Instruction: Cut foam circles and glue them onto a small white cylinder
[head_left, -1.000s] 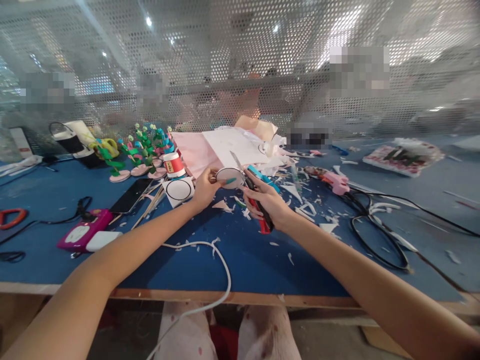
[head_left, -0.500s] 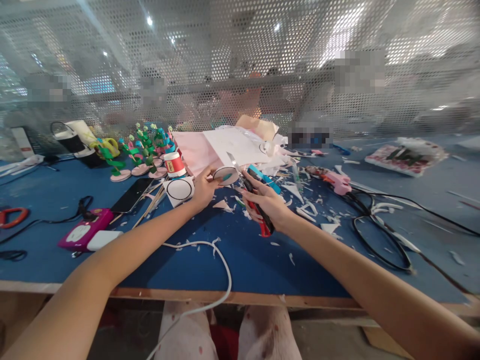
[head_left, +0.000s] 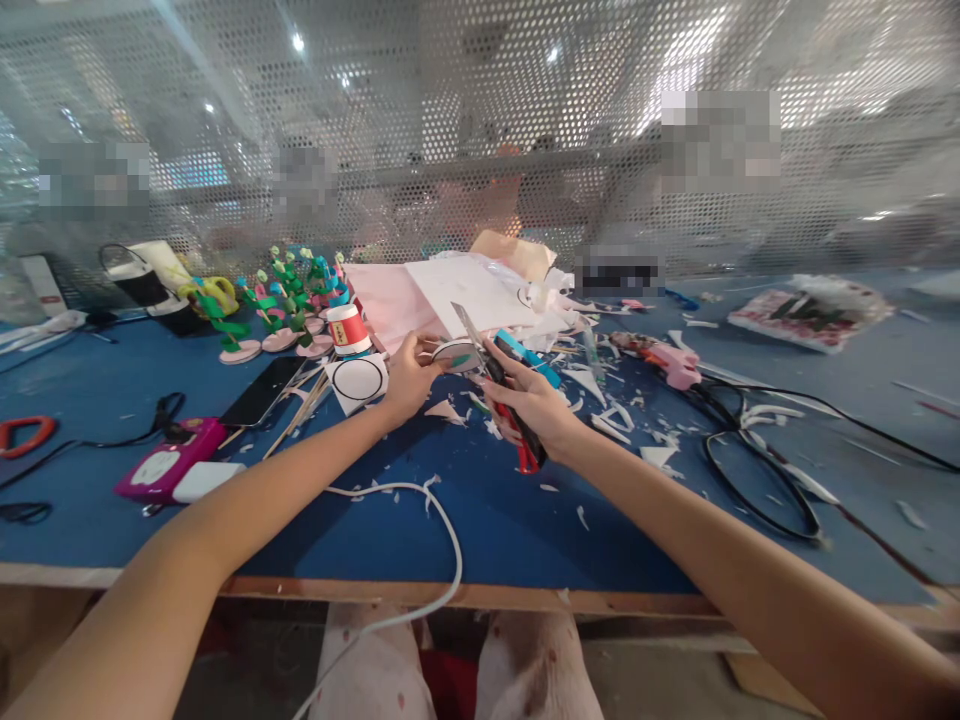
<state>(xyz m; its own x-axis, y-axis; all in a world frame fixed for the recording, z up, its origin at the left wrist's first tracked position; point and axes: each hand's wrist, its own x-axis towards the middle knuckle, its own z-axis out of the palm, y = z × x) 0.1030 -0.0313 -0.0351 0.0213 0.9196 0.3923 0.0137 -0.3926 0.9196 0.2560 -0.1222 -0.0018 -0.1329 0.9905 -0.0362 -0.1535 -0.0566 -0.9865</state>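
A person seated at a blue table [head_left: 390, 545] works with bare hands above it, midway along the near edge and set well in from it. The left hand [head_left: 411, 378] pinches a small white disc [head_left: 447, 349] with a dark rim between thumb and fingers; the disc is held up off the surface, between the two hands. The right hand [head_left: 534, 405] is wrapped around the red and black handle of a cutting tool [head_left: 468, 324], its blade pointing up and away toward the far edge, just beside the disc's right side; whether blade and disc touch is unclear. Compared with half a second ago, the disc sits slightly farther right and is tipped flatter, so less of its face shows, while both hands keep their grips and the things lying on the table stay where they were. Just left of the left hand lies a white paper piece [head_left: 358, 380] bearing a black circle, with a red and white cup [head_left: 349, 330] behind it. Toward the far edge, a white sheet [head_left: 465, 290] overlaps a pink sheet [head_left: 375, 305]. White scraps [head_left: 615, 418] litter the right half, near a pink glue gun [head_left: 679, 366]. Nearer the left edge are a dark phone [head_left: 262, 392] and a purple box [head_left: 172, 460].
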